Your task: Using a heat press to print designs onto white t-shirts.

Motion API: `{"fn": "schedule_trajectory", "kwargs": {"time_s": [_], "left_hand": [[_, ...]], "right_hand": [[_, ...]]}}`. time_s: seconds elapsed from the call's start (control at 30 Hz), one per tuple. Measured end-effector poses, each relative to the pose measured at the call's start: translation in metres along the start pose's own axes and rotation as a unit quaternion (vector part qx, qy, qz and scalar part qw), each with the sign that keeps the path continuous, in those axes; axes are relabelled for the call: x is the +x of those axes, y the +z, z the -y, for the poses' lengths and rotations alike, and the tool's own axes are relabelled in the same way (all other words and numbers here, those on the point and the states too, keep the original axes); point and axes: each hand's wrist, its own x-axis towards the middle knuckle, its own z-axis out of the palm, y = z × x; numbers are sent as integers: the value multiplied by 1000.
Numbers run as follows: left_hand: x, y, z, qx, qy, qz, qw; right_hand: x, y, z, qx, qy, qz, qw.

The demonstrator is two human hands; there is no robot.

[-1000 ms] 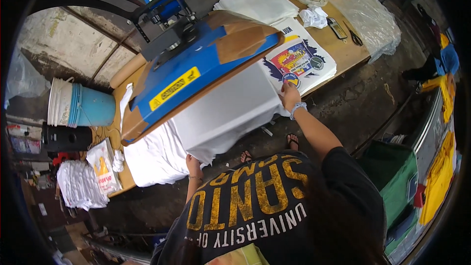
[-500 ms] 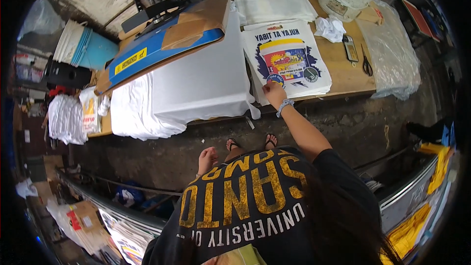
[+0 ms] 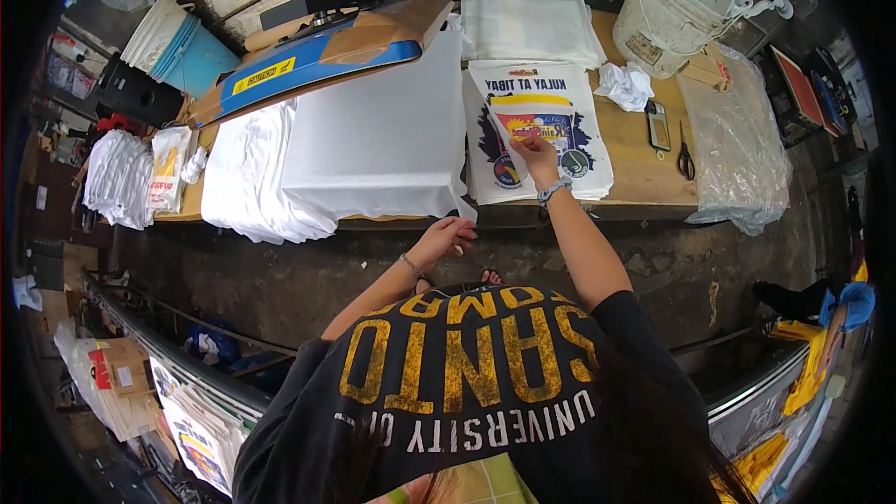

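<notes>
My right hand (image 3: 535,159) pinches the top printed sheet (image 3: 509,121) on a stack of white sheets with colourful graphics (image 3: 588,182), bending its left side up. My left hand (image 3: 450,238) has curled fingers by the hanging front corner of white fabric (image 3: 373,149) spread over the press bed; whether they grip anything is hidden. The blue heat press head (image 3: 313,70), patched with brown covering, is raised above that fabric. A folded white garment pile (image 3: 243,168) lies to its left, and folded pale translucent sheets (image 3: 527,23) lie behind the printed stack.
The wooden table (image 3: 642,177) holds crumpled white material (image 3: 623,84), a phone (image 3: 657,131), scissors (image 3: 686,154), a white bucket (image 3: 672,9) and clear plastic (image 3: 737,159). Stacked buckets (image 3: 191,56) stand at left. A rail (image 3: 196,364) runs behind me, with yellow fabric (image 3: 798,373) at right.
My view has swung square to the table. My right hand has lifted the printed sheet's left side. My left hand let go of the fabric, dropped, then rose again toward its corner.
</notes>
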Motion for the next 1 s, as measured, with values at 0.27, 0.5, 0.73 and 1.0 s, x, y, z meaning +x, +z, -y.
{"fn": "schedule_trajectory", "kwargs": {"time_s": [0.27,0.5,0.73,1.0], "left_hand": [[26,68,-45,-194,-84,155,965],[-4,56,-89,-281,146,162,935],[-24,-63,-118,47,284,-117,950],[-54,-224,-141,482,156,-403,762]], "right_hand": [[-85,-32,139,203,-187,-76,958],[-161,-118,167,163,-119,-211,956],[-185,-75,106,21,-16,-152,988],[-140,67,64,-69,-18,-27,997]]}}
